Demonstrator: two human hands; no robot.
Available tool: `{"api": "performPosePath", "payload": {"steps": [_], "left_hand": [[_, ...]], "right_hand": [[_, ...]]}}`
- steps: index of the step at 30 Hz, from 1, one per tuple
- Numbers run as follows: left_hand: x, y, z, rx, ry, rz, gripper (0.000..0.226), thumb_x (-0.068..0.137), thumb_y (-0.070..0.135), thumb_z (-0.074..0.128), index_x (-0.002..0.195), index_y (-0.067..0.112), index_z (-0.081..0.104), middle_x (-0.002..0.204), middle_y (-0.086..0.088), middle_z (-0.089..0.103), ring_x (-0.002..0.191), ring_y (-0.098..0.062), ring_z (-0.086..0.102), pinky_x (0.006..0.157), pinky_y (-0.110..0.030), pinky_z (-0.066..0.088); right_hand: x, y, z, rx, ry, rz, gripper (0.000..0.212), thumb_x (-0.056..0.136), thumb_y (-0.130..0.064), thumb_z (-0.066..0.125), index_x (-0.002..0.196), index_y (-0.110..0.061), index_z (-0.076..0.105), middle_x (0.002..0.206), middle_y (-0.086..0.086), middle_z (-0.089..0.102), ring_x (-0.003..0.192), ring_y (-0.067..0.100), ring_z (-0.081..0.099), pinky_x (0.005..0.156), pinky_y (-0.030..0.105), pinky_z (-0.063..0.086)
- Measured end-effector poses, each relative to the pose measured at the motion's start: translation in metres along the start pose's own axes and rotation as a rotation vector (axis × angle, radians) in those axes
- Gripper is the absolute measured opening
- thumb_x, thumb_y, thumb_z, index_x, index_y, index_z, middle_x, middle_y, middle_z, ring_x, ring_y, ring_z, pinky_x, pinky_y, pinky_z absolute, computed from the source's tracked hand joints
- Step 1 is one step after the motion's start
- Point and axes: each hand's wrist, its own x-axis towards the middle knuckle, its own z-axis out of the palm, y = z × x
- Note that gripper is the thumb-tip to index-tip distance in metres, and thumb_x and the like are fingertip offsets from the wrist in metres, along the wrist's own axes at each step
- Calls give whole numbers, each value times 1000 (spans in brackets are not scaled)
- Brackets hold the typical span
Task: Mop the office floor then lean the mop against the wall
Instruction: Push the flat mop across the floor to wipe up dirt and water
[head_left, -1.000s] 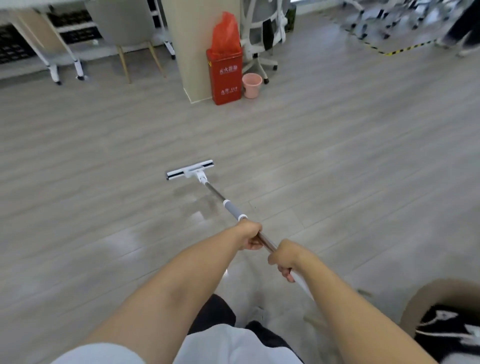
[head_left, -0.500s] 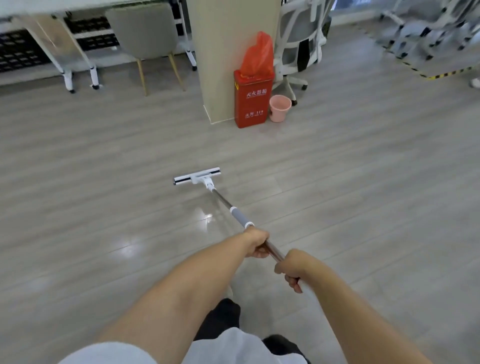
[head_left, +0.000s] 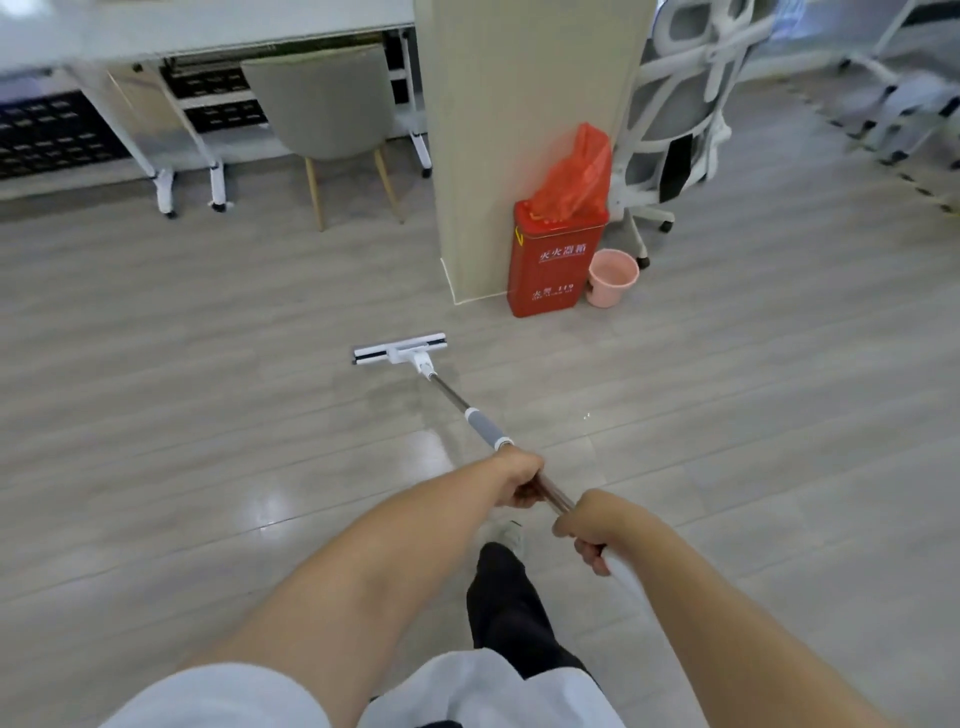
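Note:
A flat mop with a white head (head_left: 399, 349) lies on the grey wood-look floor (head_left: 208, 415), its metal handle (head_left: 470, 415) running back towards me. My left hand (head_left: 517, 480) grips the handle just behind the grey sleeve. My right hand (head_left: 587, 525) grips it further back, near the white end. A wet, shiny patch of floor lies left of the handle. The beige pillar (head_left: 519, 156) stands beyond the mop head.
A red fire-extinguisher box (head_left: 556, 265) with a red bag on top and a pink bucket (head_left: 612, 278) stand at the pillar's base. A grey chair (head_left: 327, 109) and white desks are at the back left, a white office chair (head_left: 685, 104) at the back right.
I have moved closer to the pillar and the view has shifted left. The mop head has slid forward over the floor towards the red box. Both hands keep their grip.

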Motion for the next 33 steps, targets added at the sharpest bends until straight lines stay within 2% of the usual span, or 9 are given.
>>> {"api": "performPosePath", "payload": {"steps": [3,6,9,18,25,27,30,31,33], "left_hand": [[39,67,-34,11,43,4,7,92,9,42,94,12,36,72,-11,64,52,-18,62,48,-24,45],[77,129,-69,27,65,16,21,91,12,43,112,10,43,70,-9,65,46,-15,62,46,-22,45],[105,181,-110,34,88,17,11,93,13,43,103,11,46,68,-7,64,47,-14,61,48,-22,45],[225,303,-258,-6,102,4,9,94,12,44,101,12,39,71,-11,64,53,-18,63,50,-25,46],[341,373,-392,-31,116,-24,9,94,17,52,99,11,48,73,-9,59,56,-18,57,47,-25,43],[370,390,-424,-53,121,-32,10,94,18,56,98,11,50,73,-8,59,57,-18,56,47,-25,42],[407,405,-459,-86,145,-22,13,93,20,61,98,10,53,73,-7,59,58,-18,56,50,-26,43],[418,407,-468,-100,155,-20,14,92,20,63,99,10,55,73,-7,59,60,-19,57,51,-27,44],[436,406,-484,-121,168,-25,17,89,18,65,101,8,57,74,-8,58,62,-21,57,53,-28,46]], "right_hand": [[42,-65,-47,-5,-11,2,19,92,-9,60,103,6,56,53,11,50,44,22,45,49,31,41],[71,-130,-87,38,-23,5,12,93,-7,60,99,2,55,54,9,47,43,19,40,45,27,37],[94,-195,-113,71,-33,20,8,94,-5,59,94,-2,52,55,7,44,42,17,37,43,24,34],[205,-389,-147,96,-11,36,6,92,-4,59,89,-3,54,57,9,47,43,19,38,46,26,35],[299,-558,-141,-38,15,-6,13,88,-11,56,78,-3,55,43,9,58,52,26,57,67,34,50],[327,-599,-140,-73,49,-12,15,91,-12,55,78,-5,54,38,5,57,48,22,59,63,31,52],[363,-646,-135,-127,88,-4,13,92,-11,50,79,-9,51,36,3,56,34,12,54,41,21,40],[375,-658,-131,-128,104,-11,13,92,-9,49,79,-10,51,37,3,57,34,12,54,39,21,38],[396,-679,-118,-137,116,-23,14,91,-6,48,79,-10,52,45,5,60,48,17,61,45,23,43]]}}
